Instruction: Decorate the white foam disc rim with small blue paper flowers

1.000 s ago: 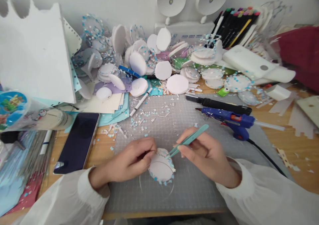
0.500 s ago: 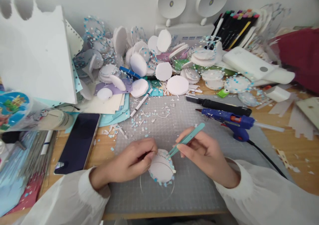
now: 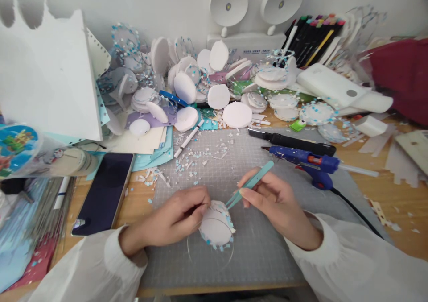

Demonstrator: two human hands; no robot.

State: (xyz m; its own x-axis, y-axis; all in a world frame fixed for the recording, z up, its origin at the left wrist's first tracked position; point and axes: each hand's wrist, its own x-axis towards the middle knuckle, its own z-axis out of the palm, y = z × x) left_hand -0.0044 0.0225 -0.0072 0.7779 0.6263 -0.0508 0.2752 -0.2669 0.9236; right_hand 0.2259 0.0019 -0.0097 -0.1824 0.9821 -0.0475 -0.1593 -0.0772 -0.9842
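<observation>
My left hand point(image 3: 185, 213) is closed, pinching the upper left edge of a round white disc point(image 3: 216, 227) that has small blue and white star pieces along its rim. Thin wire loops out below the disc over the grey cutting mat point(image 3: 261, 262). In my right hand point(image 3: 270, 201) is a pair of teal tweezers point(image 3: 252, 184), held between thumb and fingers. The tweezer tips point down at the upper right rim of the disc; whether they grip a star there is too small to tell.
A blue glue gun point(image 3: 304, 157) and a black utility knife point(image 3: 294, 142) lie right of the mat's middle. Left is a dark phone point(image 3: 103, 192). Loose star bits point(image 3: 192, 163) litter the mat. White discs point(image 3: 237, 114) pile up behind, below a twin-headed lamp point(image 3: 245, 43).
The tweezer tips have moved slightly up, from over the disc's face to its upper right rim. My left hand keeps its hold on the disc.
</observation>
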